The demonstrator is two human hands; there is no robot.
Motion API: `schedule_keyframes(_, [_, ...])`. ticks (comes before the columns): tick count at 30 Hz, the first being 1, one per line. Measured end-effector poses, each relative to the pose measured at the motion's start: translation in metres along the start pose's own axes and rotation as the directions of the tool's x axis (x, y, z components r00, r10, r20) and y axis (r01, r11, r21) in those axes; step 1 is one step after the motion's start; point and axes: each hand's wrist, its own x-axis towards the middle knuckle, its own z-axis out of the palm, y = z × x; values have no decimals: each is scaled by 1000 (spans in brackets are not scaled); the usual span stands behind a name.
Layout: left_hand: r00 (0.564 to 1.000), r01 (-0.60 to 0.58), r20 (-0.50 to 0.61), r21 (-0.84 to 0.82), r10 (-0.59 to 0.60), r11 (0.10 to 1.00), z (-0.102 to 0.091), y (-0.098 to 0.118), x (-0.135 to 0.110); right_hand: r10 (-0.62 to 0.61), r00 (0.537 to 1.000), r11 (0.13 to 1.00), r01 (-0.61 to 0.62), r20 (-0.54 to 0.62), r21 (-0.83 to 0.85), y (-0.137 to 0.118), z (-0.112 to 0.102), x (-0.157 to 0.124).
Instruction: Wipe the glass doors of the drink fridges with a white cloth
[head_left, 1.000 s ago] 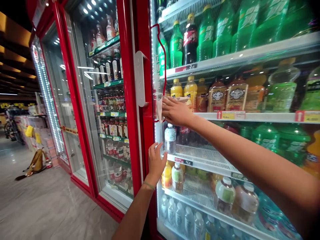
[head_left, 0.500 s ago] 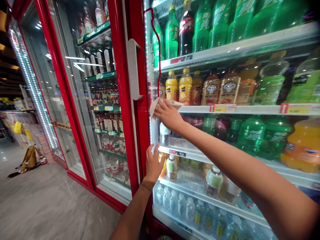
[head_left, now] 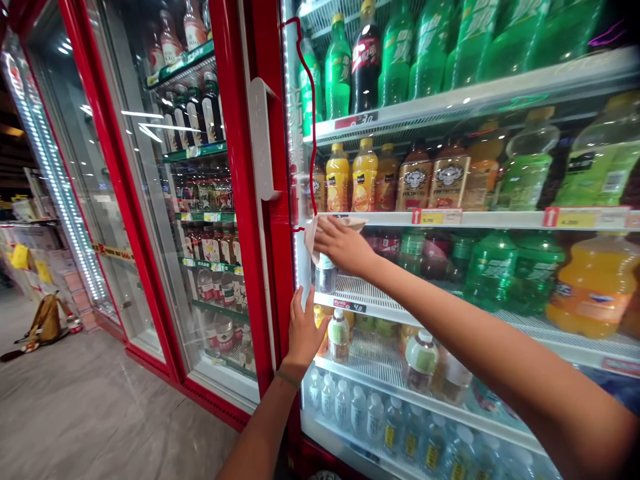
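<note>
My right hand (head_left: 344, 245) presses a pale cloth (head_left: 311, 241) flat against the glass door (head_left: 400, 260) of a lit drinks cooler, its fingers lying over the cloth. Part of the cloth is hidden under the palm. A curving red line (head_left: 313, 153) on the glass runs down to the cloth's upper edge. Lower down, my left hand (head_left: 304, 332) rests at the left edge of the same door, fingers spread and holding nothing. Above it, a white door handle (head_left: 262, 140) is fixed to the red frame (head_left: 281, 267).
Behind the glass, shelves hold green soda bottles (head_left: 495, 267), orange juice bottles (head_left: 337, 177) and small water bottles (head_left: 357, 407). Another glass-fronted cooler (head_left: 145, 220) stands to the left. A brown bag (head_left: 47, 320) lies on the grey floor (head_left: 120, 413) farther off.
My right hand and the cloth have slid a little down the glass, uncovering more of the red line. My left hand stays at the door edge. The view has shifted slightly.
</note>
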Motion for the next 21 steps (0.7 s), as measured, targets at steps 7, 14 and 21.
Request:
schedule_keyframes(7, [999, 4, -39, -20, -4, 1000, 5, 2, 1, -50, 998, 996, 48, 26, 74, -4, -6, -28])
schedule_keyframes(14, [997, -4, -78, 5, 5, 1000, 6, 6, 1, 220, 972, 975, -221, -80, -13, 1, -22, -58])
schedule_keyframes(21, [993, 5, -120, -16, -7, 1000, 2, 24, 13, 249, 965, 967, -252, -89, -34, 13, -42, -79])
